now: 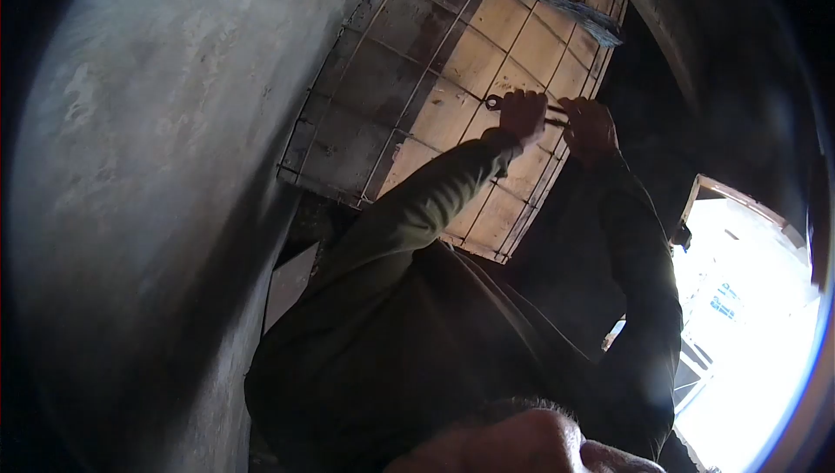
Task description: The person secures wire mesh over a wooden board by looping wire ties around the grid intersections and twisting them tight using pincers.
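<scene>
My left hand [524, 116] is closed around a dark metal tool [494, 102], whose rounded end with a hole sticks out on its left side. Two thin dark bars span the small gap between my hands. At their other end, my right hand [591, 129] is closed around them. Both hands are over a metal bar grid [507, 53], near its right edge. Behind the grid is a pale wooden board [452, 112]. A bundle of thin grey wire [565, 12] lies across the grid's upper part.
A large grey wall [148, 168] rises on the left, beside the grid. At the right is a bright opening [739, 316] with a frame along its edge. Dark, hard-to-read space lies right of the board. My dark-sleeved arms and part of my face show below.
</scene>
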`<act>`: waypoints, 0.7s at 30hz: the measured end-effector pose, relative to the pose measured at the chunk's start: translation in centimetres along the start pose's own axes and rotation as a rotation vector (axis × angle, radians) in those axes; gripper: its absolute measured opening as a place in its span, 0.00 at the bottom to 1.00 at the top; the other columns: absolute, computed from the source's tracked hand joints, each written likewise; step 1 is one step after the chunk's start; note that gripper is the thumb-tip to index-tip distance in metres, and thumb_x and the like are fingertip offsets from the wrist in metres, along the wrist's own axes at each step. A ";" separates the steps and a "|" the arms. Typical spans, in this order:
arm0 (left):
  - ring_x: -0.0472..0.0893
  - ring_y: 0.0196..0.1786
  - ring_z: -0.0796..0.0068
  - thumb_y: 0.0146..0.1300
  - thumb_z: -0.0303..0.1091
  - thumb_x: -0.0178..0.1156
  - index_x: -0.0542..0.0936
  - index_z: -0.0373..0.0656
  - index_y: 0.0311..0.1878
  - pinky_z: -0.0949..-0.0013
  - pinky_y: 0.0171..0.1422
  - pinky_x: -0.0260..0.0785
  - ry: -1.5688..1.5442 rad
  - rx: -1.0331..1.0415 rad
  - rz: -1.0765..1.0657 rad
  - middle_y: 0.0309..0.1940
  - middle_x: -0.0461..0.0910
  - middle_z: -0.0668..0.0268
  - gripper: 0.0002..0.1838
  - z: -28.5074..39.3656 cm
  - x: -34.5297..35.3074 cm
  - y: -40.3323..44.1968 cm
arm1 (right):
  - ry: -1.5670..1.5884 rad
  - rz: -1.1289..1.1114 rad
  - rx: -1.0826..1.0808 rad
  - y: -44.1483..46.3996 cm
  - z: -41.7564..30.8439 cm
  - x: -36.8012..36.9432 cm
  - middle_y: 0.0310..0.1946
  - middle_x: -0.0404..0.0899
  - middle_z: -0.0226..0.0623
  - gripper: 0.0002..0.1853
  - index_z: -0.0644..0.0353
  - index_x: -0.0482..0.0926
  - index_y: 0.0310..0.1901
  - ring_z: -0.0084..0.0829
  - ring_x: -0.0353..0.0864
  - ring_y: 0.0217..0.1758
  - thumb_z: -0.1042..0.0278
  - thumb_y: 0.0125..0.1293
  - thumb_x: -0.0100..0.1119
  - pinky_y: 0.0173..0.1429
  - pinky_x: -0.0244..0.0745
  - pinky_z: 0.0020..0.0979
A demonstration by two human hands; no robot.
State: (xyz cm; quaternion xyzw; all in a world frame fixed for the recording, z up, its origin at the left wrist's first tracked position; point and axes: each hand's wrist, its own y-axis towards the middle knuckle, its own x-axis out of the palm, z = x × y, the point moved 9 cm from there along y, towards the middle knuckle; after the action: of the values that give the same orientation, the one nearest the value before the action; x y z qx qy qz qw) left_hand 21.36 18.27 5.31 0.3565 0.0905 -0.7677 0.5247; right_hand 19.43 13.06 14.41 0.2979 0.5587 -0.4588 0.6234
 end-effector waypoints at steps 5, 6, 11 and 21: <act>0.77 0.36 0.60 0.45 0.33 0.63 0.72 0.44 0.36 0.56 0.37 0.66 -0.031 -0.034 0.056 0.29 0.76 0.61 0.14 -0.8 0.2 0.6 | -0.154 0.097 -0.054 0.9 -0.2 1.1 0.32 0.71 0.31 0.19 0.53 0.73 0.51 0.33 0.75 0.37 0.68 0.55 0.57 0.39 0.72 0.36; 0.77 0.36 0.60 0.45 0.33 0.63 0.72 0.44 0.36 0.56 0.37 0.66 -0.032 -0.034 0.052 0.29 0.76 0.61 0.14 -0.8 0.1 0.5 | -0.167 0.000 -0.012 1.0 0.1 2.0 0.32 0.71 0.31 0.19 0.54 0.72 0.51 0.32 0.75 0.38 0.67 0.55 0.57 0.39 0.72 0.35; 0.75 0.34 0.62 0.46 0.35 0.64 0.71 0.45 0.36 0.58 0.39 0.64 0.014 0.067 0.057 0.29 0.73 0.63 0.15 0.1 -0.7 -0.6 | -0.179 -0.023 0.029 -0.2 -0.8 2.5 0.28 0.71 0.31 0.20 0.56 0.72 0.50 0.30 0.75 0.33 0.58 0.58 0.58 0.35 0.72 0.34; 0.73 0.36 0.59 0.48 0.32 0.63 0.70 0.42 0.35 0.57 0.40 0.63 -0.252 0.205 0.043 0.28 0.72 0.61 0.13 -0.7 -0.9 -1.0 | -0.083 -0.107 0.042 0.2 -2.6 1.3 0.27 0.73 0.34 0.17 0.58 0.71 0.38 0.34 0.78 0.28 0.49 0.63 0.54 0.28 0.74 0.37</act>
State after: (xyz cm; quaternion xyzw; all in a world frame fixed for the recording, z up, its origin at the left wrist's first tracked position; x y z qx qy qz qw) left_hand 20.97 19.79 5.15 0.3108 -0.0627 -0.8003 0.5090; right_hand 18.45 15.14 12.57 0.2612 0.5376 -0.5153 0.6142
